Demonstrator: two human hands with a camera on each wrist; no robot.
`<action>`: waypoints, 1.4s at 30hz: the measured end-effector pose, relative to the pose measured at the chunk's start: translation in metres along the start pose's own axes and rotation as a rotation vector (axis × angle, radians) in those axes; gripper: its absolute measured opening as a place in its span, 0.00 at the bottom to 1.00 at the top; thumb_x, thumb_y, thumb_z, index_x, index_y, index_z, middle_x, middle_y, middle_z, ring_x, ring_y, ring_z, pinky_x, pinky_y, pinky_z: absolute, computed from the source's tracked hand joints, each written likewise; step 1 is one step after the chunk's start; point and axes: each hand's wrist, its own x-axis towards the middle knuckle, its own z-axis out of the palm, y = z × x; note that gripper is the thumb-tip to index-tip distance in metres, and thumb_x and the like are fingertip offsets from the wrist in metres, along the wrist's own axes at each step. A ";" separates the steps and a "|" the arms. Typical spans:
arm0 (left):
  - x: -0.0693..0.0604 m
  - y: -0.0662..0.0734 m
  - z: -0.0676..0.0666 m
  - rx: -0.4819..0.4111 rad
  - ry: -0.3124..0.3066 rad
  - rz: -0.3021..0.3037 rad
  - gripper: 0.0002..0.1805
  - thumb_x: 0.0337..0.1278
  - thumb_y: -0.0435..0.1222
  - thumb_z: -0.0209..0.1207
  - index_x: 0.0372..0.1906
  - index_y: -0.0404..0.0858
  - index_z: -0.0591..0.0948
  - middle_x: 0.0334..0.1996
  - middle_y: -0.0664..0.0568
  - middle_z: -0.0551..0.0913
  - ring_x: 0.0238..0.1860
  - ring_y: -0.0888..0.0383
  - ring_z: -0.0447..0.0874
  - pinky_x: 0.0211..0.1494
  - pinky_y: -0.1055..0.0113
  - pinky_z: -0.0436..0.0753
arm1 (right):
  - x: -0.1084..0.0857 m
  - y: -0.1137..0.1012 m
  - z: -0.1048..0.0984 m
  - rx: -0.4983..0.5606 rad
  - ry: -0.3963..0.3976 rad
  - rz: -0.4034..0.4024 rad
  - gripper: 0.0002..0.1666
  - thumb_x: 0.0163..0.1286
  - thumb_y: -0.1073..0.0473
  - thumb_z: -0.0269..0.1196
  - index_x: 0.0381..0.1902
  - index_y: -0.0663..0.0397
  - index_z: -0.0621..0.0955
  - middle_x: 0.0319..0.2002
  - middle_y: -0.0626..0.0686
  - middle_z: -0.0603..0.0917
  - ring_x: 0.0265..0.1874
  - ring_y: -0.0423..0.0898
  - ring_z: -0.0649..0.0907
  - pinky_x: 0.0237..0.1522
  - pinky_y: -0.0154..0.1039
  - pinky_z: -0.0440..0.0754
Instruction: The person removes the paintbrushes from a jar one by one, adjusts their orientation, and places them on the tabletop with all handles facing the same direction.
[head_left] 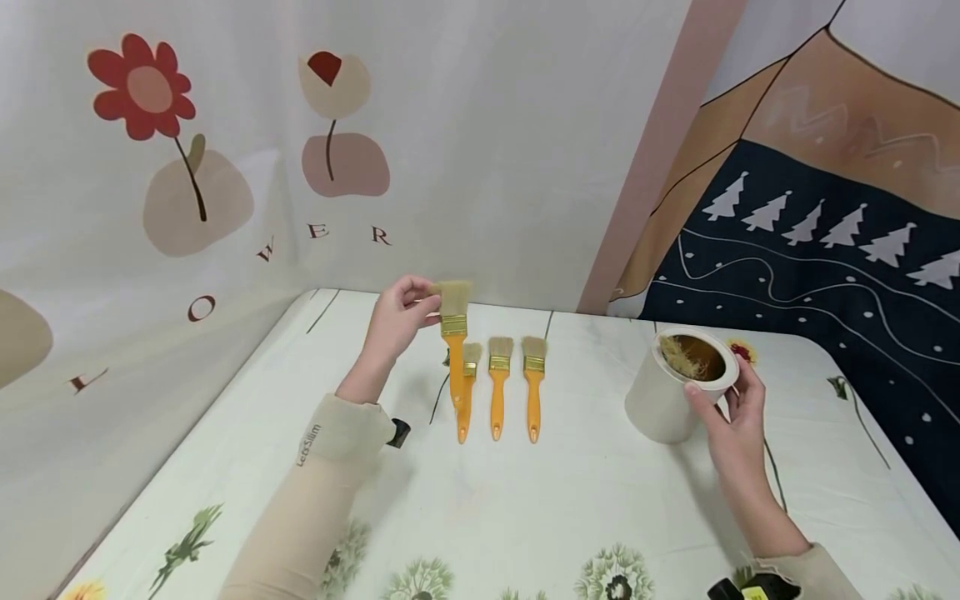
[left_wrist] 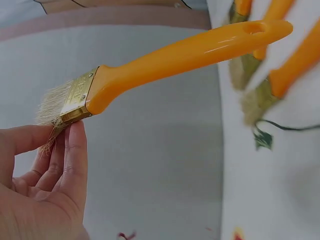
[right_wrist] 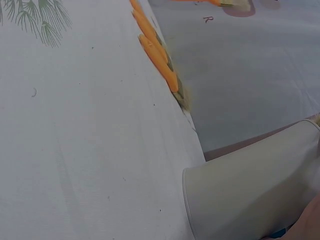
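The left hand (head_left: pixel 401 321) pinches a paintbrush (head_left: pixel 454 333) by the edge of its bristles, with the orange handle hanging down; the left wrist view shows thumb and fingertips at the bristles (left_wrist: pixel 54 104) beside the metal band. Behind and below it, three similar brushes lie in a row: one partly covered (head_left: pixel 467 400), one in the middle (head_left: pixel 498 387) and one at the right (head_left: pixel 534 387). At the right, the right hand (head_left: pixel 742 450) grips the rim and side of a white cylindrical container (head_left: pixel 660 404), which has tan fibrous material (head_left: pixel 681 357) inside. The right wrist view shows the container's wall (right_wrist: pixel 245 185).
A white floral cloth (head_left: pixel 525 500) covers the table. Behind it hangs a pale curtain (head_left: pixel 487 150) printed with flowers and letters, and a dark blue fabric (head_left: pixel 795 275) with white trees is at the right. A small black object (head_left: pixel 399 432) is beside the left cuff.
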 end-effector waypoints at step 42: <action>0.031 -0.098 -0.006 0.253 -0.082 -0.392 0.11 0.72 0.31 0.53 0.54 0.34 0.76 0.53 0.39 0.79 0.43 0.55 0.83 0.47 0.66 0.88 | -0.001 0.000 0.001 0.003 0.007 0.001 0.47 0.73 0.59 0.62 0.79 0.34 0.49 0.80 0.46 0.50 0.80 0.44 0.52 0.79 0.36 0.58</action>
